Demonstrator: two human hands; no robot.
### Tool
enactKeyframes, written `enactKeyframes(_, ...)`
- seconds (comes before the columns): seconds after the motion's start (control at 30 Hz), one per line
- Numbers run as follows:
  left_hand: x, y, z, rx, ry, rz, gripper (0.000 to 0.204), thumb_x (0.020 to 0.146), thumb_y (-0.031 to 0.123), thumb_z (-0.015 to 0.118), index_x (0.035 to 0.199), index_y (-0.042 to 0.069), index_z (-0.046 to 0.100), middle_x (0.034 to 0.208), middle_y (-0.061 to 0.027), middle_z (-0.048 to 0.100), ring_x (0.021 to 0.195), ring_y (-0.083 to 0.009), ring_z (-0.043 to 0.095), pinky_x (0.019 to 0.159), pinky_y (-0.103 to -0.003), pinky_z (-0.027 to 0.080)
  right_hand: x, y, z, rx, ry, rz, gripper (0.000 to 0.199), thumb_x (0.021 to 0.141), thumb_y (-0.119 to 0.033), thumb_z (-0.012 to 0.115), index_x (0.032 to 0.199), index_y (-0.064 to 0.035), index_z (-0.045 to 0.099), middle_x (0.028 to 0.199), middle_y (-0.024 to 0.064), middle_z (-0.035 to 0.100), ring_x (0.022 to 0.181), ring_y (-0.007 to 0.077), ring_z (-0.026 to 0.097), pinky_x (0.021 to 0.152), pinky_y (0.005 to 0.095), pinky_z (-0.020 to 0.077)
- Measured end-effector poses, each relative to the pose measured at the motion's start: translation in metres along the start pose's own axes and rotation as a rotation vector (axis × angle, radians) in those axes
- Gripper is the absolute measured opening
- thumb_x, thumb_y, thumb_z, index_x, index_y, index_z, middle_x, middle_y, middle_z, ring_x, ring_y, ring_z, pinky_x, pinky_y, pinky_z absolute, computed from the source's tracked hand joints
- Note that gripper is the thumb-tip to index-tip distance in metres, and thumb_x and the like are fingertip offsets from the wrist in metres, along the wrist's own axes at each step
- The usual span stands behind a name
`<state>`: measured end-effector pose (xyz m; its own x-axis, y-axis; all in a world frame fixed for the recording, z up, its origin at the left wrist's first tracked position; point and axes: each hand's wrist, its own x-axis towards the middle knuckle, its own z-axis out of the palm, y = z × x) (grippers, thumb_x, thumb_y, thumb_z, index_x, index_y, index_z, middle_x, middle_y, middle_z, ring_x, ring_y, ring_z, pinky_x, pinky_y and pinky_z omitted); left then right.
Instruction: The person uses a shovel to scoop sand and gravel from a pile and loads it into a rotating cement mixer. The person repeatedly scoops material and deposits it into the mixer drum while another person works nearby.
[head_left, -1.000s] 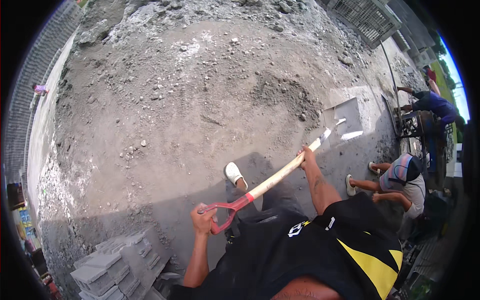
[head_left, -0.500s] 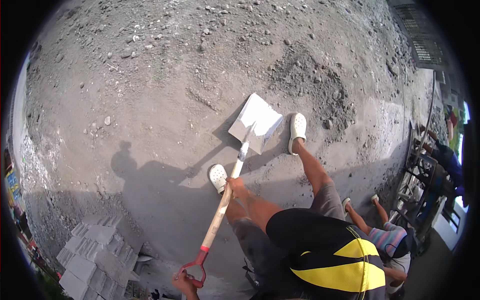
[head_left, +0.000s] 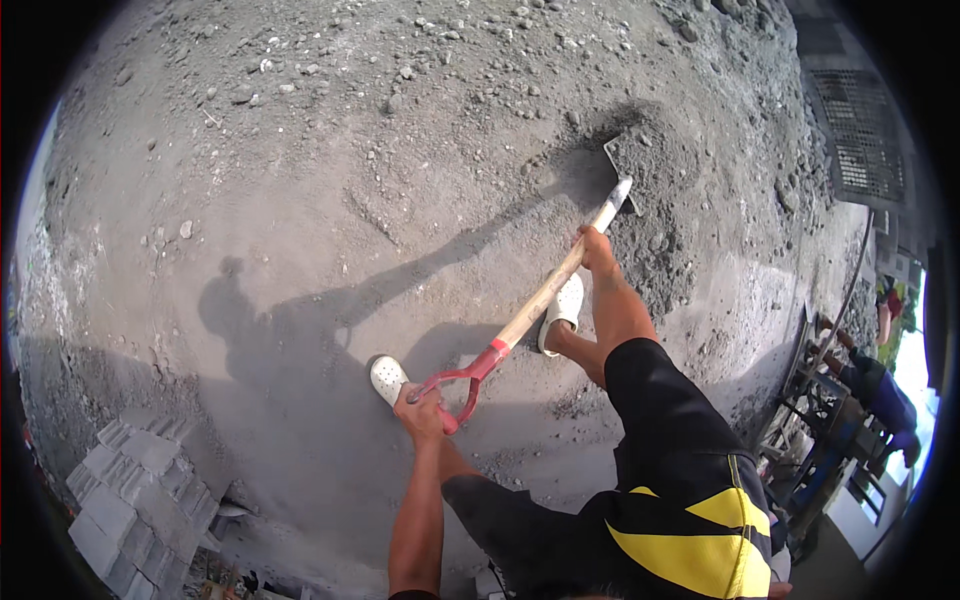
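My left hand (head_left: 422, 415) is closed round the red D-shaped grip of a shovel (head_left: 540, 305). Further up, my right hand (head_left: 597, 250) wraps round the pale wooden shaft, not far below the metal socket. The shovel slants from the grip up to the right, its blade end at a heap of dark grey gravelly sand (head_left: 655, 230). Only thin edges of the blade show, so part of it is hidden and I cannot tell how much it carries. My white clogs stand apart beneath the shaft.
Grey concrete blocks (head_left: 150, 500) are stacked at the lower left. Loose stones (head_left: 400, 80) cover the far ground. A metal grating (head_left: 865, 130) stands at the far right. Below it are a person in dark blue (head_left: 885, 395) and cluttered frames or equipment (head_left: 815, 410).
The shovel has swung right and away, from over the bare ground to the heap. Both hands moved up and right with it. A person in a striped top, at the lower right before, is now mostly hidden.
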<state>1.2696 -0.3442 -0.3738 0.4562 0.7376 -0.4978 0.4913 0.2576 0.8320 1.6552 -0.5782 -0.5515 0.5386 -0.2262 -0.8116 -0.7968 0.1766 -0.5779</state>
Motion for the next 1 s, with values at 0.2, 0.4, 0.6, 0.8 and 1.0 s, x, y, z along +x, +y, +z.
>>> enactKeyframes(0.2, -0.064, 0.027, -0.065, -0.130, -0.125, 0.015, 0.008, 0.071, -0.002, 0.058, 0.067, -0.001, 0.052, 0.055, -0.0053, 0.051, 0.042, -0.0153, 0.052, 0.041, -0.030, 0.043, -0.146, -0.033, -0.055, 0.036, 0.054, -0.075, 0.010, 0.084, -0.006, 0.056, 0.088, 0.0024, 0.052, 0.067, 0.0083, 0.052, 0.054, 0.0202, 0.053, 0.047, 0.0329, 0.0474)
enactKeyframes(0.4, -0.121, 0.115, -0.226, -0.293, -0.160, -0.096, 0.012, 0.069, -0.006, 0.056, 0.069, 0.001, 0.045, 0.054, -0.0071, 0.049, 0.040, -0.0160, 0.050, 0.040, -0.030, 0.043, -0.323, 0.003, -0.051, 0.151, 0.087, 0.014, 0.013, 0.082, -0.008, 0.060, 0.089, 0.0025, 0.055, 0.069, 0.0112, 0.056, 0.057, 0.0240, 0.057, 0.051, 0.0374, 0.0500)
enactKeyframes(0.6, -0.160, 0.234, -0.406, -0.166, -0.243, -0.033, 0.011, 0.069, -0.004, 0.055, 0.070, 0.001, 0.045, 0.055, -0.0088, 0.049, 0.038, -0.0173, 0.048, 0.037, -0.030, 0.043, -0.509, 0.077, -0.025, 0.457, 0.047, 0.272, 0.011, 0.081, -0.004, 0.059, 0.090, 0.0016, 0.055, 0.065, 0.0107, 0.053, 0.054, 0.0225, 0.055, 0.049, 0.0374, 0.0495)
enactKeyframes(0.8, -0.099, 0.317, -0.581, 0.837, -0.767, 0.812, 0.009, 0.067, -0.004, 0.054, 0.073, 0.000, 0.048, 0.056, -0.0135, 0.053, 0.044, -0.0241, 0.053, 0.043, -0.034, 0.046, -0.606, 0.226, 0.012, 0.842, 0.080, 0.428, 0.008, 0.078, 0.000, 0.058, 0.080, 0.0005, 0.050, 0.063, 0.0093, 0.050, 0.049, 0.0202, 0.050, 0.042, 0.0323, 0.0453)
enactKeyframes(1.0, -0.067, 0.359, -0.568, 0.710, -0.511, 0.042, 0.020, 0.074, 0.003, 0.061, 0.091, -0.006, 0.054, 0.062, -0.0143, 0.059, 0.056, -0.0258, 0.060, 0.055, -0.035, 0.050, -0.676, 0.304, -0.036, 1.124, 0.295, 0.530, 0.013, 0.073, -0.001, 0.065, 0.077, 0.0000, 0.052, 0.060, 0.0082, 0.049, 0.047, 0.0207, 0.052, 0.044, 0.0317, 0.0477)
